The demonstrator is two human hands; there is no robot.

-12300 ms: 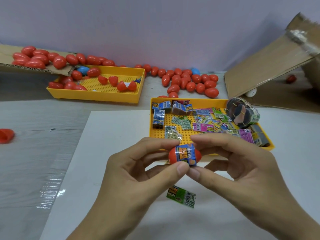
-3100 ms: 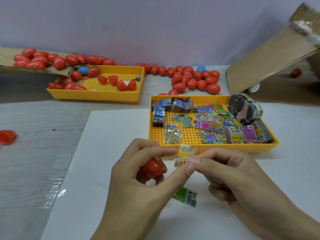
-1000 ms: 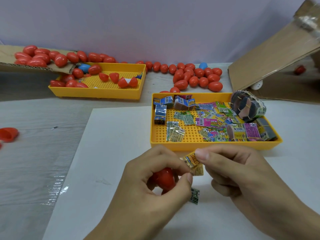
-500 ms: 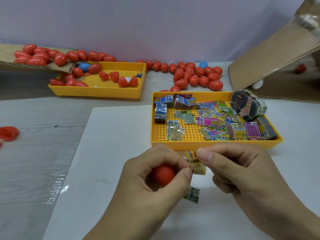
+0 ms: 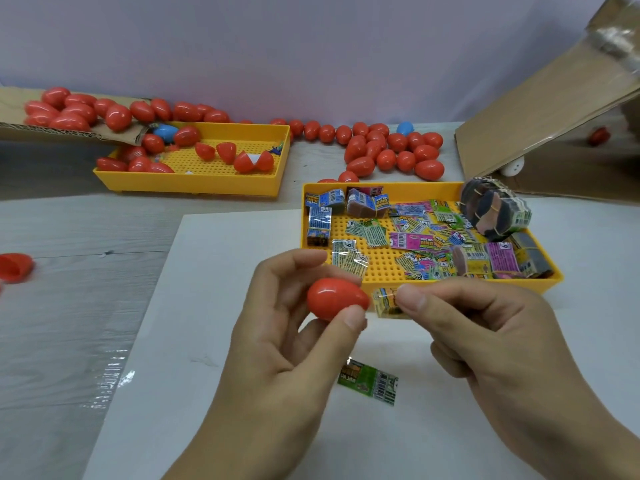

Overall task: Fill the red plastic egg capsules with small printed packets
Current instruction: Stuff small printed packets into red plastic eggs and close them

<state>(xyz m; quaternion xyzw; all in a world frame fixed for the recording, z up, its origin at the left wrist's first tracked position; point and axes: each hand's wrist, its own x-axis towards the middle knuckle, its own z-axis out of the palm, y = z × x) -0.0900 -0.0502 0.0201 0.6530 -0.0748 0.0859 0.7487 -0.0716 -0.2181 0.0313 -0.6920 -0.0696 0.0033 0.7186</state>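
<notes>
From the head camera, my left hand (image 5: 277, 341) pinches a red egg capsule (image 5: 336, 298) between thumb and fingers, its narrow end pointing to three o'clock. I cannot tell whether this is a whole egg or one half, since any open mouth faces away from me. My right hand (image 5: 485, 327) pinches a small yellow printed packet (image 5: 386, 302) just beside the capsule's tip, folded up between thumb and forefinger. So the packet is not yet inside, by my reading; it has to go in and the egg must be closed.

At twelve o'clock from my hands sits the yellow packet tray (image 5: 429, 284), holding many loose packets and a banded bundle (image 5: 495, 214) at its two o'clock corner, so plenty of filling is left. A heap of closed red eggs (image 5: 391, 152) lies beyond it; whether those are filled I cannot say. At ten o'clock a second yellow tray (image 5: 194, 183) holds open halves and more eggs, with a cardboard flap (image 5: 62, 131) carrying others.

A green packet (image 5: 369, 382) lies on the white sheet (image 5: 207, 271) at six o'clock, under my hands. A lone red half (image 5: 14, 266) rests at nine o'clock. Nothing stands between packet and capsule.
</notes>
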